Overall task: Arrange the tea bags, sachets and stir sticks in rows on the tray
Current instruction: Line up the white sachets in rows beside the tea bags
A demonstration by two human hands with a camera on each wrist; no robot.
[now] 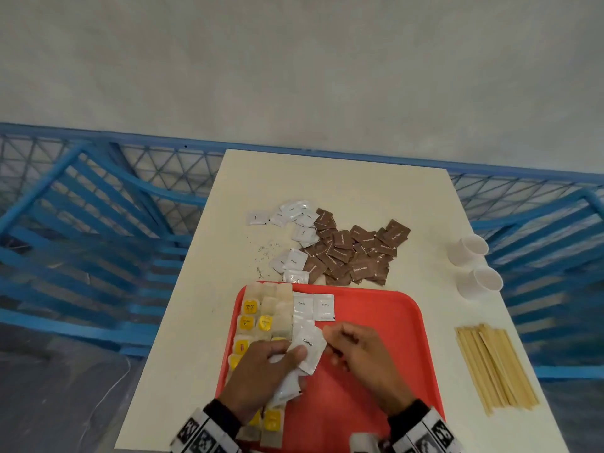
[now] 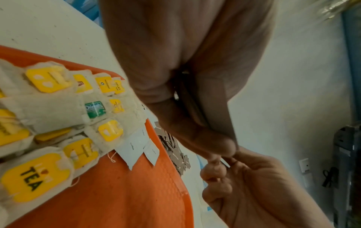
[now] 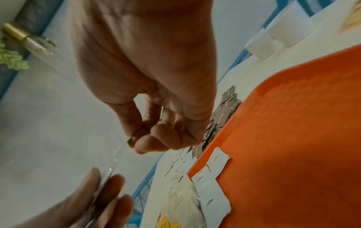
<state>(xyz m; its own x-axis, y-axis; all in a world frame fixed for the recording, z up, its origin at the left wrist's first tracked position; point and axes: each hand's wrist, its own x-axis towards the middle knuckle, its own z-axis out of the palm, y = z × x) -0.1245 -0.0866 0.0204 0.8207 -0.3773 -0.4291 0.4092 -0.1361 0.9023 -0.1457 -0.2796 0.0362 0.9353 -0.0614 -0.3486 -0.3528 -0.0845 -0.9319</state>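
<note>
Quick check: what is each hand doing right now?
Left hand: grips a stack of white coffee sachets.
Right hand: fingers curled, pinching the top sachet's edge.

Tray — red textured plastic; stir sticks — pale wood.

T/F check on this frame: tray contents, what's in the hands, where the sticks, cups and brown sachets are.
1. Tea bags lie along the left side of the red tray. True.
2. The stir sticks lie on the tray. False: on the table, right of it.
3. The left hand holds white coffee sachets. True.
4. The brown sachets are in rows on the tray. False: a loose heap beyond it.
5. Two white cups stand upright. False: both lie tipped.
</note>
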